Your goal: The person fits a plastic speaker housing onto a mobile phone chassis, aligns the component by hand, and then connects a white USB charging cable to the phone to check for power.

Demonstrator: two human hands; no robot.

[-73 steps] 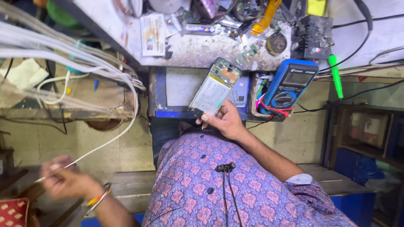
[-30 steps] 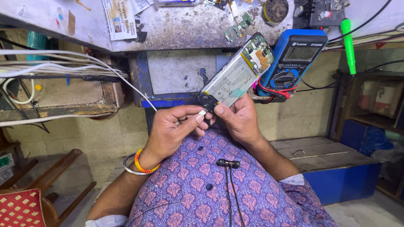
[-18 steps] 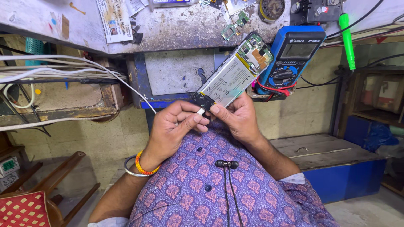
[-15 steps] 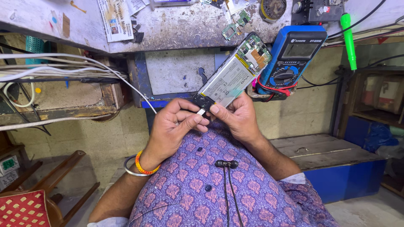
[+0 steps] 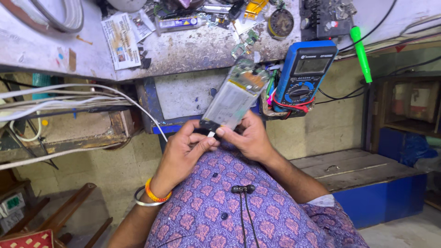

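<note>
My right hand (image 5: 250,138) grips the lower end of an opened phone (image 5: 234,96), back cover off, with its silver battery and a circuit board at the top showing. My left hand (image 5: 183,151) pinches the small white plug (image 5: 211,134) of a white cable (image 5: 138,108) against the phone's bottom edge. Whether the plug is seated in the port I cannot tell. Both hands are held just above my chest, in front of the workbench edge.
A scuffed workbench (image 5: 193,46) carries loose parts, a card and tools. A blue multimeter (image 5: 305,73) with red leads leans at its front right, with a green-handled screwdriver (image 5: 360,53) beside it. A bundle of white wires (image 5: 46,98) runs on the left. A blue box (image 5: 381,197) stands lower right.
My left hand came up from the lower left with the white cable and now holds its plug at the phone's bottom edge. Over the last second both hands have barely moved.
</note>
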